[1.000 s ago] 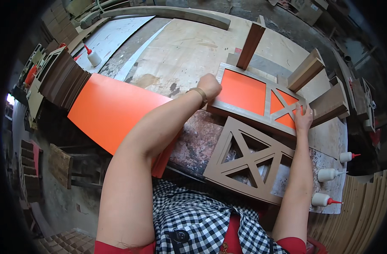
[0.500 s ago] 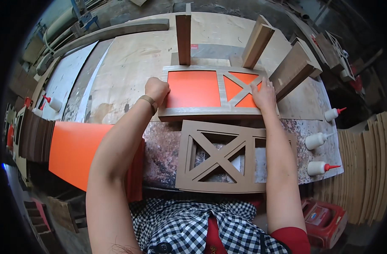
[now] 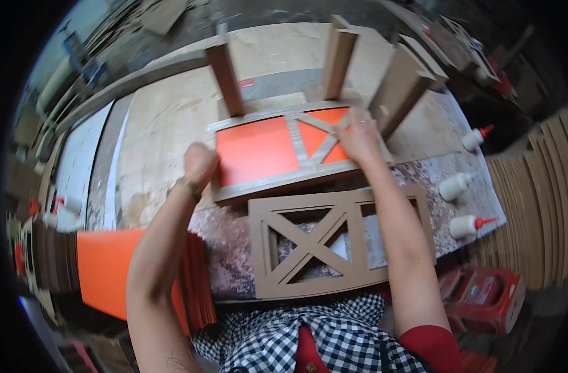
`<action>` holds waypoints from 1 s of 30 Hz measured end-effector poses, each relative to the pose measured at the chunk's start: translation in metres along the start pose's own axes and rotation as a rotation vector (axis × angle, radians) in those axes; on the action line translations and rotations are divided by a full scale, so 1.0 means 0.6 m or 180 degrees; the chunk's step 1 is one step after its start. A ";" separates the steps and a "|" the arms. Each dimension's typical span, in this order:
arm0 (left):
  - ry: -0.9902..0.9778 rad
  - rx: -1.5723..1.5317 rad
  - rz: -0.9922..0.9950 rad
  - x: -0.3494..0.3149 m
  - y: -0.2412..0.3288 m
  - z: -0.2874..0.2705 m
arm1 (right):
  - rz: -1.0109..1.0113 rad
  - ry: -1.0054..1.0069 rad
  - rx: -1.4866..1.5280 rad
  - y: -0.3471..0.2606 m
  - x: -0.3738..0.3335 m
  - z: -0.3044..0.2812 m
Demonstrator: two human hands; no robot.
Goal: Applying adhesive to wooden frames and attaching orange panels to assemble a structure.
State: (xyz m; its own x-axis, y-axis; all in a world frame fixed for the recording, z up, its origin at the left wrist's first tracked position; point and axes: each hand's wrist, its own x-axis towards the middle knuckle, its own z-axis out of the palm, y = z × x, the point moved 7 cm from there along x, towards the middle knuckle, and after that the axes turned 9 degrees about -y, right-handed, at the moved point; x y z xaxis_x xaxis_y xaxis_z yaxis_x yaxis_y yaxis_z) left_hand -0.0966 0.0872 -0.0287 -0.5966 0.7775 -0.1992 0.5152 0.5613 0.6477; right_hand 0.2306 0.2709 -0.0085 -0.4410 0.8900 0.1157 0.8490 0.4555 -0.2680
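Observation:
A wooden door panel with orange infill lies on the table, its right section crossed by an X brace. At its left edge my left hand is closed, knuckles up, with fingertips hidden against the panel's side. Across the panel's right end rests my right hand, fingers apart on and beside the brace, somewhat blurred. Nearer me lies a small stack of brown fiberboard frames with an X-shaped cutout; my right forearm passes above it. Orange sheets form a stack at the left, partly behind my left forearm.
Wooden blocks stand upright behind the panel: one at left, one in the middle, a broad one at right. White glue bottles line the table's right edge. A red plastic stool stands below right.
The whole view has shifted and tilted, so the panel appears further left and slanted. Both hands stay at the panel's ends.

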 end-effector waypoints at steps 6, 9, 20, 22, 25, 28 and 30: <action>-0.0012 0.0255 0.0296 0.011 0.007 0.001 | 0.0393 -0.0200 0.0114 0.011 -0.001 0.027; -0.0132 0.0342 0.0338 0.016 0.026 0.007 | 0.0372 -0.0173 0.0006 0.021 -0.003 0.020; 0.0066 -0.0221 0.0206 -0.074 -0.006 -0.119 | 0.0266 -0.0067 0.0205 0.010 0.008 0.040; 0.0499 0.0207 0.0707 -0.129 -0.041 -0.216 | 0.0401 -0.0278 0.0623 0.041 0.017 0.061; 0.1091 0.0994 -0.0059 -0.235 -0.204 -0.382 | 0.0179 -0.0265 0.0853 0.046 0.010 0.024; 0.1475 0.1670 -0.1187 -0.346 -0.420 -0.500 | -0.0285 0.0626 0.2375 0.096 0.009 0.016; 0.1635 0.1791 -0.1693 -0.430 -0.511 -0.529 | -0.0432 0.0345 0.3210 -0.017 -0.061 -0.025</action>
State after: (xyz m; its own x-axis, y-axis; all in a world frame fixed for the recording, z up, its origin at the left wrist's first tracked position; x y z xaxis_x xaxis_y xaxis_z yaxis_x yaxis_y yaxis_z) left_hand -0.2960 -0.3756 0.0571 -0.9701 0.2326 0.0697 0.2381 0.9674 0.0857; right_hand 0.2425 0.2339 0.0045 -0.4439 0.8521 0.2774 0.1314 0.3681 -0.9205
